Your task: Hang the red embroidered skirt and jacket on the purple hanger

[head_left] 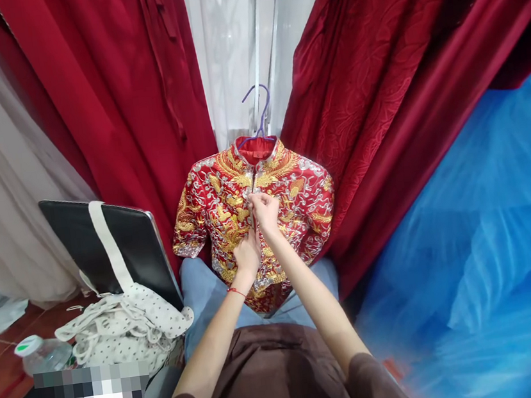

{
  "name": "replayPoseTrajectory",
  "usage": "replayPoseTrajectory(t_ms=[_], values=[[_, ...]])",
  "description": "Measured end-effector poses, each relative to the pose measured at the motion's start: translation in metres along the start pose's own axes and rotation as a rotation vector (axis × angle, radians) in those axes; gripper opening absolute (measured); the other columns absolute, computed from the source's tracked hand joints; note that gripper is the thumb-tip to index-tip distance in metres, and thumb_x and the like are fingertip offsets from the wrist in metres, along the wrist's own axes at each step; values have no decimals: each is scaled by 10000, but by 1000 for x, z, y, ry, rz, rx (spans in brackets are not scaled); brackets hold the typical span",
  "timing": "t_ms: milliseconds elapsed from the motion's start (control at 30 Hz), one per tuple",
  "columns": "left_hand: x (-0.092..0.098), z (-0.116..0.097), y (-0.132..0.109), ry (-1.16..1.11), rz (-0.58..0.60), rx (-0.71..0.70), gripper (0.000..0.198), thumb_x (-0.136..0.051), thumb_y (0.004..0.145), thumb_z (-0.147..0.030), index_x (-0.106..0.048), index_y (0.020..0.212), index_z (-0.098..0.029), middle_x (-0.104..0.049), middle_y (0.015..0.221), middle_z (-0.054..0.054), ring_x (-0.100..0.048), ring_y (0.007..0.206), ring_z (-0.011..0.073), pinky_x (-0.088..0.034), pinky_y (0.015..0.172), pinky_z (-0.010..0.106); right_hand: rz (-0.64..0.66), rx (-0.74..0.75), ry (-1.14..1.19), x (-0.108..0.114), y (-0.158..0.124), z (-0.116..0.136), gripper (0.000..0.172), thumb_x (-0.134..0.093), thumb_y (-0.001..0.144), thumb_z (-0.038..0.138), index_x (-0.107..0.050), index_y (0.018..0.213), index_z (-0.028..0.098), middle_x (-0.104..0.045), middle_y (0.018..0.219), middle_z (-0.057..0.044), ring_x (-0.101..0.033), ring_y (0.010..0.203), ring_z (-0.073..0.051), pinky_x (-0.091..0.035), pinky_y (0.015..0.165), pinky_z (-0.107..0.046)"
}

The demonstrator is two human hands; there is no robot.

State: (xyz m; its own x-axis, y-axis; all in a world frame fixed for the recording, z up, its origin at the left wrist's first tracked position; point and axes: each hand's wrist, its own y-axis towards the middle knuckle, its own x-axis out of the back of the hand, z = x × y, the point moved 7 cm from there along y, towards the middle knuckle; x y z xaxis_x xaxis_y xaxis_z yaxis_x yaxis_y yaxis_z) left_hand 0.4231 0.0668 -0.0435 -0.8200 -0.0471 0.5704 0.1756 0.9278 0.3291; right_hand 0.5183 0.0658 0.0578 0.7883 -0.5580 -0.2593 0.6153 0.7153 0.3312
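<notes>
A red short-sleeved jacket point(296, 189) with a stand collar, covered in gold and silver embroidery, hangs on a purple wire hanger point(264, 105). Its lower part rests between the knees of my blue trousers. My right hand point(266, 213) pinches at the jacket's front opening, below the collar; the small part between the fingertips is hidden. Just beneath it, my left hand point(247, 253), with a red string bracelet point(236, 291) at the wrist, grips the front edge. Above my right hand the opening is slightly parted, and below it my hands cover the seam.
Dark red curtains point(120, 81) frame a white sheer curtain point(222, 49). At left are a black chair back point(106, 244) with a white strap, a spotted white cloth point(127, 332) and a clear bottle point(47, 356). Blue tulle fabric point(494, 248) spreads at right.
</notes>
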Motion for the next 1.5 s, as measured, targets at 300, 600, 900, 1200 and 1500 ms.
replayPoseTrajectory(t_ms=[300, 600, 900, 1200, 1500], values=[[-5, -14, -20, 528, 75, -173, 483, -207, 1065, -381, -604, 1229, -160, -744, 906, 143, -735, 873, 224, -467, 689, 253, 10, 118, 5, -4, 17, 57, 261, -631, 799, 372, -546, 632, 189, -529, 522, 55, -367, 405, -59, -285, 422, -217], [-23, 4, -1, 558, 127, -125, 516, -169, 1063, -397, -585, 1252, -157, -744, 925, 153, -735, 879, 249, -490, 688, 283, 69, 2, -206, 9, 27, 13, 398, -609, 829, 552, -619, 707, 174, -592, 563, 43, -376, 374, -72, -321, 430, -237], [58, -36, 71, 186, -138, -444, 332, -365, 1021, -387, -620, 1038, -175, -661, 1096, 142, -627, 1057, 226, -492, 931, 346, -23, 317, -1243, 26, 48, 66, 519, -491, 930, 621, -670, 732, 176, -700, 797, -125, -652, 836, -256, -453, 779, -350], [156, -72, 171, 164, -217, -601, 512, -489, 924, -624, -589, 1177, -191, -647, 1186, 155, -518, 1265, 321, -372, 1087, 485, -69, 780, -1446, 112, 64, 110, 614, -319, 974, 650, -583, 1185, 138, -632, 1122, -202, -561, 1049, -325, -440, 887, -455], [180, -82, 161, 287, -407, -542, 507, -340, 988, -607, -606, 836, -204, -659, 856, 85, -634, 937, 240, -415, 844, 337, -17, 661, -1360, 131, 96, 107, 504, -352, 1007, 587, -623, 976, 163, -674, 826, -111, -610, 733, -218, -376, 645, -271]])
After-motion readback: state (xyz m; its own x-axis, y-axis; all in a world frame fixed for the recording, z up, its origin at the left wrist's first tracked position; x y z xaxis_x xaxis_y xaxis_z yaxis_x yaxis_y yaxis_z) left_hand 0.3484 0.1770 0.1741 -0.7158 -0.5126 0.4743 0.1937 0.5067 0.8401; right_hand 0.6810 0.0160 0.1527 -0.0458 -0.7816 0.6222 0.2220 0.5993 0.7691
